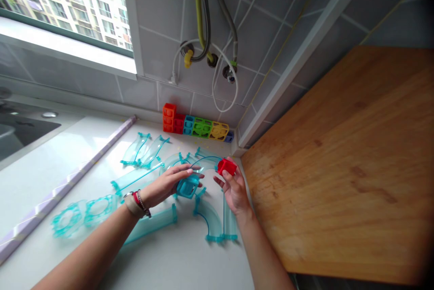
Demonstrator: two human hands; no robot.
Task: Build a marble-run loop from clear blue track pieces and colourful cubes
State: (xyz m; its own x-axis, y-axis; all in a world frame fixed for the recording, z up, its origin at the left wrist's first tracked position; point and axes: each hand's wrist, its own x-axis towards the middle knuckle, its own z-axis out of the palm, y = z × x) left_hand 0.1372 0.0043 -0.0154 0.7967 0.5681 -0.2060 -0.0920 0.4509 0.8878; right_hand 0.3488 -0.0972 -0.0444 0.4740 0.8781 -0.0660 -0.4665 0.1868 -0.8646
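My right hand (pixel 235 190) grips a red cube block (pixel 226 166) between thumb and fingers, at one end of a clear teal curved track piece (pixel 205 162). The curve arches across from the red block toward my left hand (pixel 172 182). There a translucent blue cube block (pixel 187 187) sits under the palm, with fingers extended around its far side; their exact contact is partly hidden. Below the hands lie another curved track piece (pixel 210 220) and a straight one (pixel 229 217). A long straight track piece (pixel 152 224) passes under my left wrist.
Along the wall stands a row of coloured cube blocks (pixel 202 127), stacked higher at its red end. More teal track pieces (pixel 137 150) and ring-shaped pieces (pixel 83 213) lie leftward. A lilac strip (pixel 74 177) crosses the white counter; a wooden panel (pixel 339 163) borders the right.
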